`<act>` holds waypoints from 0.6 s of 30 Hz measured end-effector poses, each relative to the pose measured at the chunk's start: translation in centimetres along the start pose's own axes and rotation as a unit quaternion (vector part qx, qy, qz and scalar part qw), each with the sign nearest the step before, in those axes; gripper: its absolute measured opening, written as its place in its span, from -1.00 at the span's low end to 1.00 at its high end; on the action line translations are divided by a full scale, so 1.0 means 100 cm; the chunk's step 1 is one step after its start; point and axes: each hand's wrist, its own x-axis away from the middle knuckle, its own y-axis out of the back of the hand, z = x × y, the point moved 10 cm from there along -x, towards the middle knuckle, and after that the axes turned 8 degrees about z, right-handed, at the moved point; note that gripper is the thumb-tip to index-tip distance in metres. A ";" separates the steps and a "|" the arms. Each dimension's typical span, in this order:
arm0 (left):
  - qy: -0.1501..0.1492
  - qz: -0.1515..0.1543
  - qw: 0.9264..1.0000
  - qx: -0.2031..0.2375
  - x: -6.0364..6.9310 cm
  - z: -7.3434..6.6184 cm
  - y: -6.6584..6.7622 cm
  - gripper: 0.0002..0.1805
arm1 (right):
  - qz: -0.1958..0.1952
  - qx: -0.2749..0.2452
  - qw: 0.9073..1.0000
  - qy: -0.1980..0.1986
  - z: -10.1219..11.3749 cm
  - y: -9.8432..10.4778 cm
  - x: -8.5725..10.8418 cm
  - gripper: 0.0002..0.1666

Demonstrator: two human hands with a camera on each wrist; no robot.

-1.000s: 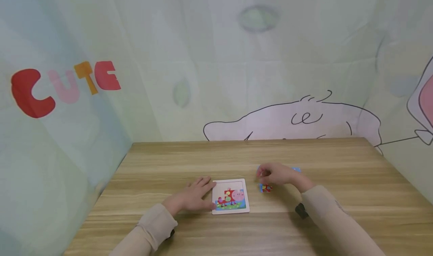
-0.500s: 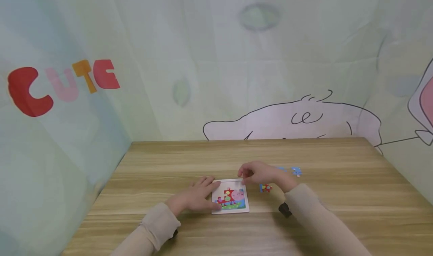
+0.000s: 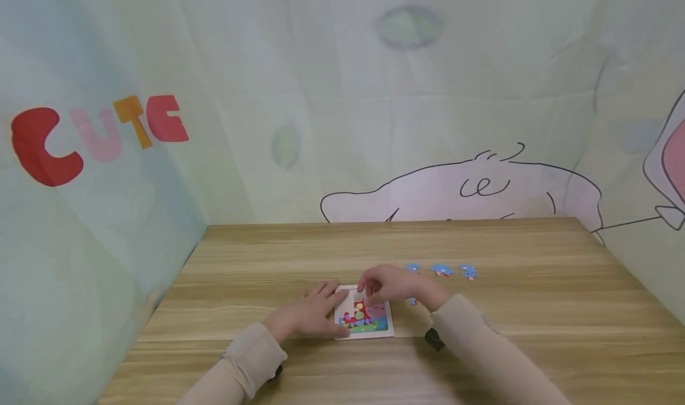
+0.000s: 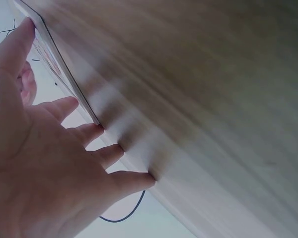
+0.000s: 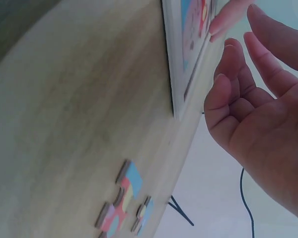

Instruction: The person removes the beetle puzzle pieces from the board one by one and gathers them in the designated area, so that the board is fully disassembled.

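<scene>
While the left hand (image 3: 307, 314), unclenched, braces the puzzle tray (image 3: 369, 335), lower the right hand (image 3: 395, 283), its grip unclear, gently over it.

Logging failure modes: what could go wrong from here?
The right hand covers part of the puzzle tray, so misaligned placement could go unnoticed. The left hand touches the tray's left side; it might block placement there. A loose piece lies partly hidden by the right wrist, which could knock it.
</scene>
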 end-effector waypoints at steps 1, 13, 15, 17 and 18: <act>0.000 0.000 1.000 0.000 0.000 -0.001 0.000 -0.06 | 0.003 -0.003 1.000 -0.002 0.000 -0.002 -0.001 -0.79; 0.000 0.003 1.000 0.001 0.003 -0.006 0.002 -0.08 | 0.013 -0.027 0.999 -0.020 -0.009 -0.015 -0.009 -0.74; 0.000 0.003 1.000 0.000 0.003 -0.005 0.001 -0.08 | 0.012 -0.023 0.999 -0.022 -0.009 -0.015 -0.009 -0.75; 0.001 0.003 1.000 -0.001 0.002 -0.004 0.001 -0.08 | 0.012 -0.021 0.999 -0.023 -0.008 -0.016 -0.009 -0.75; 0.001 0.003 1.000 -0.002 0.002 -0.003 0.000 -0.08 | 0.012 -0.018 0.999 -0.024 -0.008 -0.016 -0.009 -0.75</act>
